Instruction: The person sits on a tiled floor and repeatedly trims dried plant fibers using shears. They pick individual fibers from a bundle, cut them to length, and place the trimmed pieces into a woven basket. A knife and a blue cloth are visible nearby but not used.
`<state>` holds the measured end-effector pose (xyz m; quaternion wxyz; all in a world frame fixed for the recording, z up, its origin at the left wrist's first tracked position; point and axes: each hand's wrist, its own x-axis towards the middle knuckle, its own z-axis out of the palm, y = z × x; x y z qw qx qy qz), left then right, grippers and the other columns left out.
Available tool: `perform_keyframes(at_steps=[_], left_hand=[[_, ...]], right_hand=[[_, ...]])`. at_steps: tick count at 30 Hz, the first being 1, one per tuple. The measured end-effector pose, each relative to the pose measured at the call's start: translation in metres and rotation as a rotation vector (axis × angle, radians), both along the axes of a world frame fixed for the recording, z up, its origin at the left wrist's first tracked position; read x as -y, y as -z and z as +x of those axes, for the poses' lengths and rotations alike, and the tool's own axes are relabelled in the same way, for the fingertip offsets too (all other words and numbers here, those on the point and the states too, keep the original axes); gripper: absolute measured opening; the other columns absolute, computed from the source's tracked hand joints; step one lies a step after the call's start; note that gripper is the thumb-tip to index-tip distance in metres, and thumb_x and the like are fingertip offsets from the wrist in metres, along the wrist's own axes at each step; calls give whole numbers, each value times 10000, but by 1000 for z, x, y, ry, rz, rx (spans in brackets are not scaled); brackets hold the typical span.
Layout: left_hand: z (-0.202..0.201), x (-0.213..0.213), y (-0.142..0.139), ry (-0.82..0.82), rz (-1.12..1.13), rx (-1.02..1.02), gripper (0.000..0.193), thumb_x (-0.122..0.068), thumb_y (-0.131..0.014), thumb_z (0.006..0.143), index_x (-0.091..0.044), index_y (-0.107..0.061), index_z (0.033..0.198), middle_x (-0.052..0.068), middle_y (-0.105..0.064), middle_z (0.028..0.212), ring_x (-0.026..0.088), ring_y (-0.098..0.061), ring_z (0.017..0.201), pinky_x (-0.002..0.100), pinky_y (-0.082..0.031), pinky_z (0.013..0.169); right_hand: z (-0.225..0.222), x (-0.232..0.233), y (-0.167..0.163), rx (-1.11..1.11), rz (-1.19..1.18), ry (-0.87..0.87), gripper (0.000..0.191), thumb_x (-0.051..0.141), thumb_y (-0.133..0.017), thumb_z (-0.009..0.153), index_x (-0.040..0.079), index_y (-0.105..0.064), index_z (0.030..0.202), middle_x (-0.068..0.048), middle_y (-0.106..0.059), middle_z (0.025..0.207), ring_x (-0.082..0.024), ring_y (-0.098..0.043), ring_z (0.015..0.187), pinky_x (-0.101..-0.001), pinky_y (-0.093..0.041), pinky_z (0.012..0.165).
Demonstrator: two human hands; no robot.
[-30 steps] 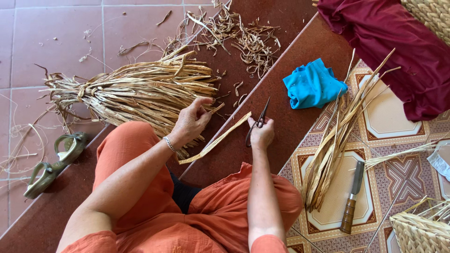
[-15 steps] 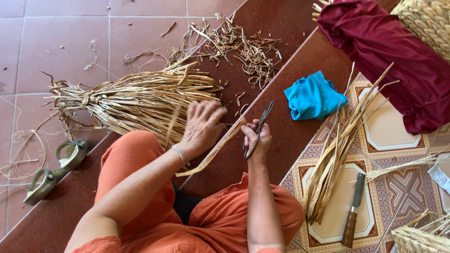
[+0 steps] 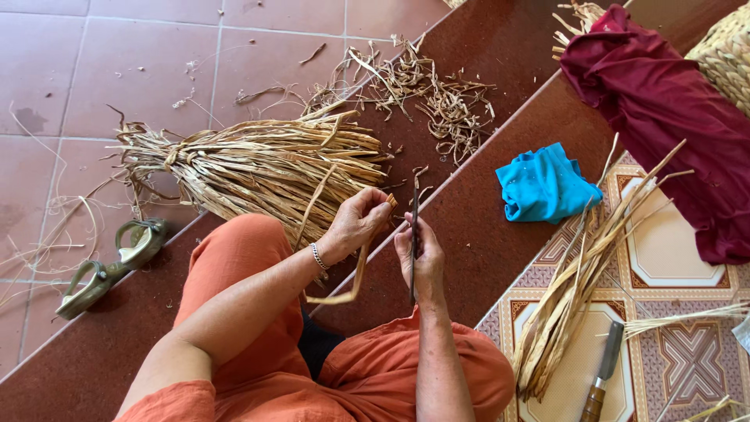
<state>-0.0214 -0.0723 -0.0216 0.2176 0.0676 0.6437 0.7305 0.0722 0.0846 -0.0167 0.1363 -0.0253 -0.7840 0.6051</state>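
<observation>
The fingers (image 3: 373, 205) of the left hand (image 3: 355, 223) are pinched shut on the top end of a dried leaf strip (image 3: 355, 273), which hangs down from that pinch and curls to the left above the orange-clad lap (image 3: 258, 367). Just beside it, the right hand (image 3: 420, 262) is curled closed around a pair of scissors (image 3: 413, 234), held upright with the dark blades pointing away from the person; the blade tips stand close to the pinched end of the strip, and whether they touch it cannot be told. A thin bracelet (image 3: 316, 255) circles the left wrist.

To the right of the knees, on the patterned tiles (image 3: 680, 352), a loose sheaf of long dried leaves (image 3: 574, 289) lies on a slant, with a wooden-handled knife (image 3: 600, 375) near its lower end. Just beyond the sheaf's upper part a crumpled blue cloth (image 3: 543, 184) rests on the dark red step (image 3: 484, 227).

Behind the left hand lies a large tied bundle of dried leaves (image 3: 250, 164), its cut ends close to the fingers. A pair of green sandals (image 3: 109, 266) sits on the floor to the left of it. Farther off, short leaf trimmings (image 3: 437, 101) are scattered across the step, and a dark red cloth (image 3: 664, 109) is draped at the top right next to a woven basket (image 3: 726, 55).
</observation>
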Motion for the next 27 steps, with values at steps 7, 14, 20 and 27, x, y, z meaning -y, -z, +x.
perform_keyframes(at_steps=[7, 14, 20, 27], left_hand=[[0, 9, -11, 10, -78, -101, 224, -185, -664, 1001, -25, -699, 1154, 0, -705, 912, 44, -657, 798, 215, -577, 703], [0, 9, -8, 38, -58, -65, 189, -191, -664, 1001, -13, -700, 1053, -14, -696, 860, 37, -649, 777, 213, -575, 684], [2, 10, -10, 57, -73, -27, 194, -196, -667, 999, -6, -701, 998, -13, -679, 809, 40, -635, 730, 215, -557, 643], [4, 10, -9, 121, -86, 22, 217, -240, -661, 989, -30, -707, 1022, 8, -708, 845, 55, -667, 755, 232, -590, 671]], right_hand=[[4, 13, -29, 40, 590, 91, 617, 540, -568, 1003, 29, -603, 1349, -83, -615, 862, -236, -662, 696, -392, -535, 604], [6, 17, -35, 34, 702, 68, 601, 523, -582, 992, 50, -591, 1362, -83, -601, 814, -236, -655, 642, -404, -525, 561], [7, 18, -23, -77, 720, 81, 574, 487, -549, 1036, 7, -581, 1349, -105, -672, 836, -248, -686, 631, -384, -524, 527], [9, 17, -4, -129, 735, 101, 579, 510, -458, 1077, -5, -641, 1267, -68, -703, 735, -146, -658, 523, -299, -515, 448]])
